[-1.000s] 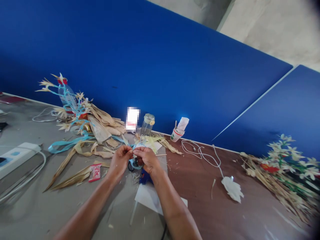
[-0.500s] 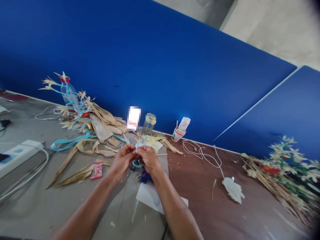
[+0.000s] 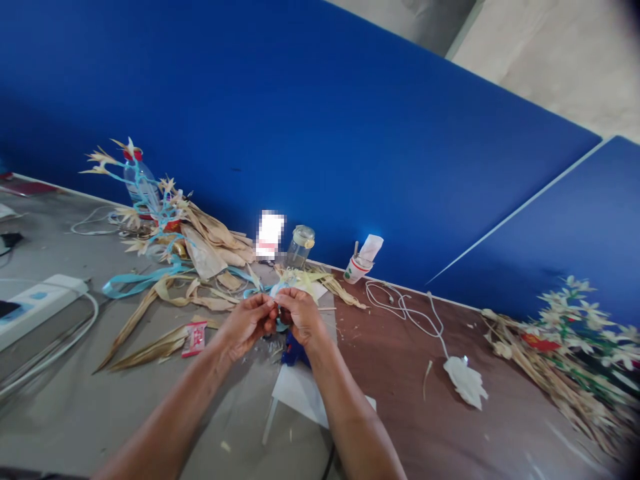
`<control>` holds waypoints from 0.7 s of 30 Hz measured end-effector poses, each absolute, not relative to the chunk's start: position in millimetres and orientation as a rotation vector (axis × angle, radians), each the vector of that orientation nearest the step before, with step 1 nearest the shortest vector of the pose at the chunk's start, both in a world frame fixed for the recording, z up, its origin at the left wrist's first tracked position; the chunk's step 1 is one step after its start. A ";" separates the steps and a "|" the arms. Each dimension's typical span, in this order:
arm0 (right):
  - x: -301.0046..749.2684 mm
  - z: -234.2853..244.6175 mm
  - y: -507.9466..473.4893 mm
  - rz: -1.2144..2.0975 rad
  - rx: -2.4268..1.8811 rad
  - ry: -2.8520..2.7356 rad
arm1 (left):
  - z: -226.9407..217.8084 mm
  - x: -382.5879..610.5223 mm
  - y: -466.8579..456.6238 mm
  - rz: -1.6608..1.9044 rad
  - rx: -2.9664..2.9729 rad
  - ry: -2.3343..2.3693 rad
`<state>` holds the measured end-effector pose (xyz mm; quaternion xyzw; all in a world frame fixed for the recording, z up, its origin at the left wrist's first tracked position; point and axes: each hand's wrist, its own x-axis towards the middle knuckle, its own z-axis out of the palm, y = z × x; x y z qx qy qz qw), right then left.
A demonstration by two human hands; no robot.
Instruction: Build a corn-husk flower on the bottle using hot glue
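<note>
My left hand (image 3: 253, 321) and my right hand (image 3: 301, 315) meet over the table, fingertips pinched close together. Whatever lies between the fingers is too small and hidden to name. Light blue ribbon (image 3: 255, 291) shows just behind the fingertips. Below my right hand lies a dark blue object (image 3: 295, 351), partly covered by the wrist, with a white sheet (image 3: 300, 393) nearer to me. Dried corn husks (image 3: 150, 350) and a small red and pink packet (image 3: 195, 339) rest to the left of my left hand.
A bottle with blue-stemmed husk flowers (image 3: 143, 187) stands at the back left, a power strip (image 3: 43, 310) in front. Behind my hands are a clear jar (image 3: 301, 247) and a paper cup (image 3: 357, 269). A white cable (image 3: 400, 307) and white flowers (image 3: 575, 313) lie right.
My hands stay together with fingertips pinched, and my left fingers have curled and turned a little. The view has shifted slightly; the things on the table have kept their places.
</note>
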<state>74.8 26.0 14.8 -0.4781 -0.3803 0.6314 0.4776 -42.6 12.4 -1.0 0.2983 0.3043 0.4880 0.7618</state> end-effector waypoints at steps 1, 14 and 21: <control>74.4 14.6 25.2 1.519 -1.162 -0.945 | -0.6 -40.2 11.5 1.116 0.644 0.678; 71.0 10.3 18.9 1.275 -1.167 -1.111 | 3.0 -24.6 3.2 1.370 0.683 0.826; 73.7 11.6 17.0 1.242 -1.204 -1.154 | -3.7 -24.2 3.6 1.378 0.816 0.908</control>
